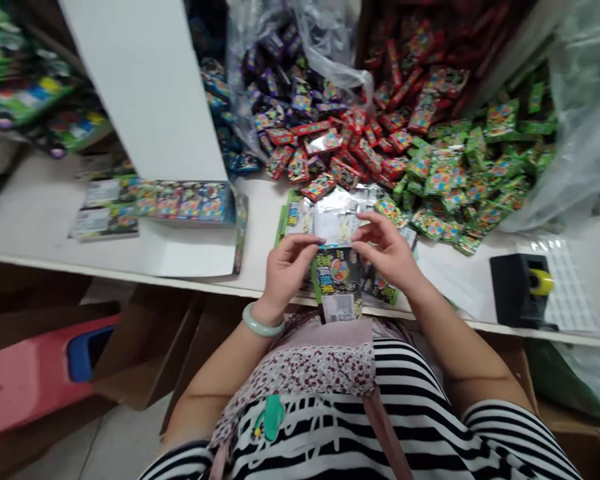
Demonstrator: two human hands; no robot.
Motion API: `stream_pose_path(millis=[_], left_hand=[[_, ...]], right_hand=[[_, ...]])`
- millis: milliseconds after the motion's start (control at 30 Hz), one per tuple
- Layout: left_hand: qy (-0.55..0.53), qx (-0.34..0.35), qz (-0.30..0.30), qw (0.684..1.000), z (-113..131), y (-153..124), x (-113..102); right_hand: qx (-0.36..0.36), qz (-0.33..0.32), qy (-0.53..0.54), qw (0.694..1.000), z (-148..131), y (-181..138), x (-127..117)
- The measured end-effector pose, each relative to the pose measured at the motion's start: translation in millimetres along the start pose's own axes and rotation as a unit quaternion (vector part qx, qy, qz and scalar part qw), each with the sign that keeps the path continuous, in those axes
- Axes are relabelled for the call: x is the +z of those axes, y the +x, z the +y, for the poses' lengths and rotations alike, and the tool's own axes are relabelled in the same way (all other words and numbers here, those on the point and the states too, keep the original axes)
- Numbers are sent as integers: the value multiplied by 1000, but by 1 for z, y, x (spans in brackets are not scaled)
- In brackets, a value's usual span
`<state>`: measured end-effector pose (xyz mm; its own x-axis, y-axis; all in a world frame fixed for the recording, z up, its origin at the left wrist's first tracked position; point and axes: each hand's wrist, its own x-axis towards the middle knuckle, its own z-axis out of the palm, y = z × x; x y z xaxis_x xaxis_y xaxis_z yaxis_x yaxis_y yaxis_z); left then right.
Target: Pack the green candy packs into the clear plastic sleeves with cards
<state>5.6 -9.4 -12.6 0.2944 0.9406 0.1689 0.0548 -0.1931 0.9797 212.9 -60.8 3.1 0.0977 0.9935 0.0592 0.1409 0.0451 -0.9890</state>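
My left hand (287, 267) and my right hand (387, 250) both pinch the top of a clear plastic bag (336, 230) with a white inside. The bag sits over a dark printed card pack (337, 280) that rests at the front edge of the white table (40, 213). More such cards lie under my right hand. A pale green bangle circles my left wrist. Behind my hands are heaps of small packets: red ones (350, 153), green ones (460, 180) and purple ones (280, 87).
An open display box (185, 203) with a tall white lid stands at the left. Printed cards (105, 210) lie beside it. A black tape dispenser (523, 290) sits at the right edge. Clear plastic bags surround the heaps. A red stool (40, 373) and cardboard boxes are below.
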Motion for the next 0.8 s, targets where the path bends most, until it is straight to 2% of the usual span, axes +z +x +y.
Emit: stream_pose_path(millis=[100, 167, 233, 333, 400, 500, 600, 700, 800], left_hand=[[-8, 48, -36, 998, 9, -1, -4], [-8, 71, -51, 996, 15, -1, -6], [-1, 64, -48, 997, 20, 0, -6], [6, 23, -34, 999, 26, 4, -6], [6, 2, -40, 999, 28, 6, -7], [-1, -5, -80, 997, 28, 8, -12], [-25, 6, -127, 992, 25, 7, -20], [-40, 26, -145, 988, 25, 7, -30], [-35, 19, -175, 984, 27, 10, -37]], right_hand=[[-65, -60, -59, 994, -11, 1, -4], [-86, -73, -83, 990, -18, 3, -3], [-62, -51, -89, 993, -24, 5, 1], [18, -31, -62, 997, -29, 10, 9], [53, -38, -42, 997, -30, 12, 11], [58, -66, -39, 995, -31, 14, 10], [18, -100, -55, 993, -31, 11, 5], [-53, -121, -82, 988, -31, 5, 1], [-104, -116, -114, 981, -28, 0, 1]])
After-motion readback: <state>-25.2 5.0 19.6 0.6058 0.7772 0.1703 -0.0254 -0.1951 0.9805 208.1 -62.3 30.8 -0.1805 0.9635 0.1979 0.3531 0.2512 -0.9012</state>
